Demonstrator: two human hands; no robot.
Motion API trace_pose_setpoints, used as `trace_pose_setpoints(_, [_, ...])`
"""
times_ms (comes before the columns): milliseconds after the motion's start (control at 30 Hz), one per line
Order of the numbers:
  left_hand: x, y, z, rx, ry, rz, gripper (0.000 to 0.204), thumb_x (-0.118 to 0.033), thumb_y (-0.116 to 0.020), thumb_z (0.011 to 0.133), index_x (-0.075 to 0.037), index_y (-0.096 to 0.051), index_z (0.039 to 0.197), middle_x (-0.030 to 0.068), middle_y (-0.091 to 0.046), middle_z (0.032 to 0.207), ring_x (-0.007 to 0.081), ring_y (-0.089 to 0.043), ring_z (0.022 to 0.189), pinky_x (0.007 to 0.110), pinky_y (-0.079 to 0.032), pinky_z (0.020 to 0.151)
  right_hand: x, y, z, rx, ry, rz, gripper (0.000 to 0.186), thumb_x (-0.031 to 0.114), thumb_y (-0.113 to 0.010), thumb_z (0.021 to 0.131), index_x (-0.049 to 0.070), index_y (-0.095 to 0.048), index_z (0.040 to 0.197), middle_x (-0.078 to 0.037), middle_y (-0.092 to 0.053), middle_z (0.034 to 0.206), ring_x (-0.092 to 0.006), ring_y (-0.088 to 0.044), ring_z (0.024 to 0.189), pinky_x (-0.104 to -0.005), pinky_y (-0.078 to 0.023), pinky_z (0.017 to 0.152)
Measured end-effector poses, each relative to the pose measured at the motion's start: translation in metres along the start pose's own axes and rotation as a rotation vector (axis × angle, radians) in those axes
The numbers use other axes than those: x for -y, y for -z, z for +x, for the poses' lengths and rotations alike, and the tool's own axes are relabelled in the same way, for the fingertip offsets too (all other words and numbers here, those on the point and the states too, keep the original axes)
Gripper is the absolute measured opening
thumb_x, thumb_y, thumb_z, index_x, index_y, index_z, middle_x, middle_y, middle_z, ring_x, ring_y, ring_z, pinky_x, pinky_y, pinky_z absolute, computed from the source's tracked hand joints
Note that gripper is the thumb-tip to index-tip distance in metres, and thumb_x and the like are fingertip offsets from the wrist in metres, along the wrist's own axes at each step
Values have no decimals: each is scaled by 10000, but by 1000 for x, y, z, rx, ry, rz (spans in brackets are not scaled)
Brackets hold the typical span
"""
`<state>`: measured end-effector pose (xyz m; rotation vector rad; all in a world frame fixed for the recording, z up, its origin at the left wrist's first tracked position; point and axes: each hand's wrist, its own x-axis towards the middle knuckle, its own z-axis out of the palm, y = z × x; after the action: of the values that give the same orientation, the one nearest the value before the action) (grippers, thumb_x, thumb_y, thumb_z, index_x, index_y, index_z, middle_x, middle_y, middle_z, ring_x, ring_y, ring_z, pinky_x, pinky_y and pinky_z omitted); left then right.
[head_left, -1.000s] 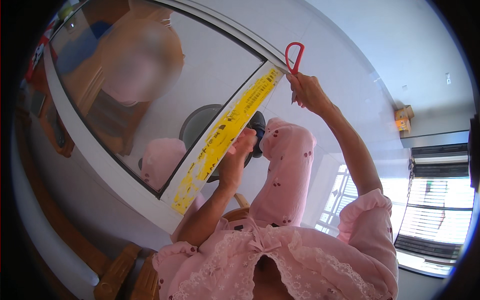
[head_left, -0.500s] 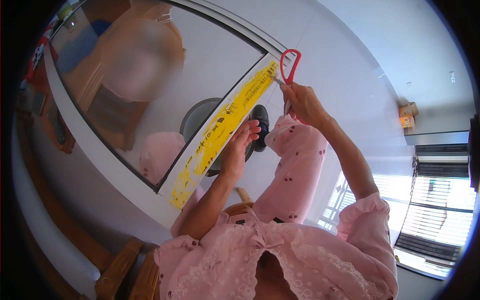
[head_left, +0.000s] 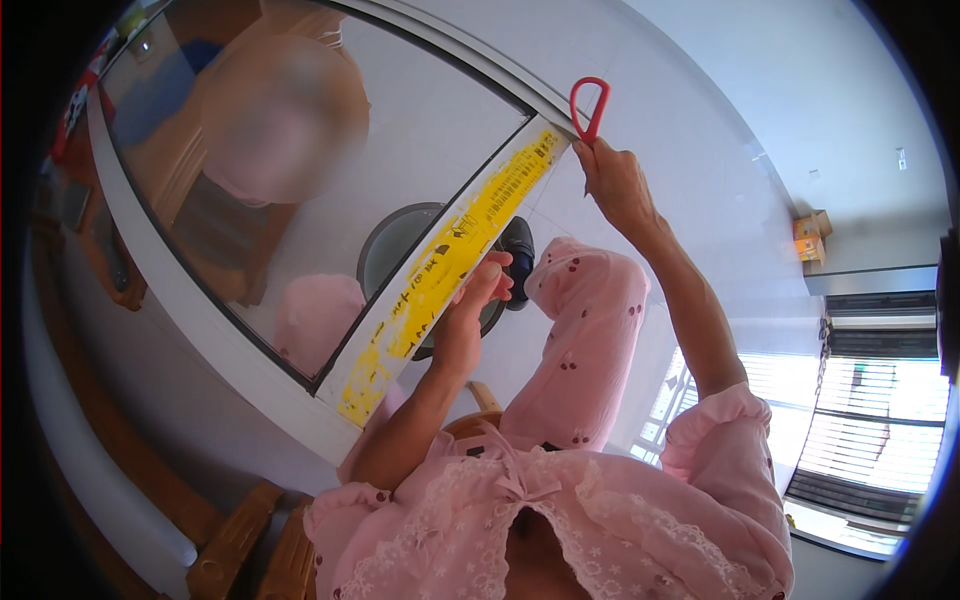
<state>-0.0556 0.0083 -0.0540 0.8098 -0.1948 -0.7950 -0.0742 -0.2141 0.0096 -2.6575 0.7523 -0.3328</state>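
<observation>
My right hand [head_left: 622, 188] grips a pair of scissors with red handles [head_left: 601, 108]. One handle loop sticks up past my fingers, and most of the blades are hidden by the hand. It is at the upper right end of a yellow sticker [head_left: 432, 270] with dark print. The sticker runs along the white bar [head_left: 330, 395] of a glazed panel, scraped and patchy at both ends. My left hand [head_left: 466, 315] is beside the lower edge of the bar, fingers extended, holding nothing I can see. Whether it touches the bar I cannot tell.
Below the bar and through the glass [head_left: 420, 85] a round dark-rimmed basin [head_left: 385, 240] shows on the floor. A black shoe [head_left: 517, 262] is next to it. Wooden furniture [head_left: 235, 540] stands at lower left, and orange boxes [head_left: 810, 238] at far right.
My right hand has shifted slightly upward and right, and the scissors' red loop has swung more upright. My left hand has slid slightly down and left along the bar.
</observation>
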Motion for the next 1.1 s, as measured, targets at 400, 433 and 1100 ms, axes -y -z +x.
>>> trace_pose_setpoints(400, [-6,-5,-2,13,-111,-58,329,-278,-426,890,-45,-472,1118,83,-560,970,88,-496,725,256,-419,677,22,10,-11,193,-133,102,369,280,-380,916,-48,-510,808,-132,-538,494,-210,-522,378,-307,-438,411])
trace_pose_setpoints(433, [-7,-5,-2,1,-106,-59,328,-277,-425,890,-45,-472,1118,85,-560,969,87,-494,722,256,-419,674,22,7,-13,190,-118,120,365,273,-382,916,-51,-508,802,-135,-536,491,-208,-514,371,-310,-431,403])
trace_pose_setpoints(1100, [-5,-2,-2,-5,-110,-37,350,-296,-410,894,-41,-467,1127,92,-556,996,79,-480,720,241,-403,681,28,-6,-42,129,-11,116,281,203,-443,888,-34,-495,746,-223,-498,515,-379,-501,464,-429,-388,448])
